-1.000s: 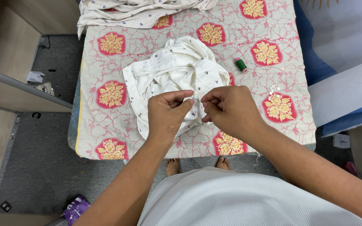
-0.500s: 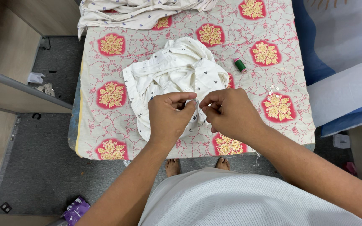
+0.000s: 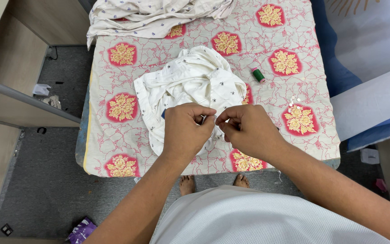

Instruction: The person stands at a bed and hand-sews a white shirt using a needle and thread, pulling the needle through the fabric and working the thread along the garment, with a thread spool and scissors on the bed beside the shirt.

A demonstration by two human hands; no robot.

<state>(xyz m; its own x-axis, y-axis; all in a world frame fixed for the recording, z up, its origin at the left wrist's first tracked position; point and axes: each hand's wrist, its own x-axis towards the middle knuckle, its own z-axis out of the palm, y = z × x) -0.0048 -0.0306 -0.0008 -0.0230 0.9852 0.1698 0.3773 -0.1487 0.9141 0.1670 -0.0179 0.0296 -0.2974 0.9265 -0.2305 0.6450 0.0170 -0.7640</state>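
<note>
Floral pink-and-cream cloth is covering the table (image 3: 127,149), with a white garment (image 3: 190,86) lying bunched at its middle. Both hands are working at the garment's near edge: left hand (image 3: 186,131) and right hand (image 3: 249,131) are pinching shut on its fabric, fingertips almost meeting. A green thread spool (image 3: 258,75) is lying just right of the garment.

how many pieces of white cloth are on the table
2. One white garment lies bunched mid-table, just beyond both hands; a second cloth is heaped at the table's far edge. More may lie beyond the picture's top edge.

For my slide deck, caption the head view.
Both hands, left hand and right hand, pinch together over a white garment on a floral tablecloth.
</note>
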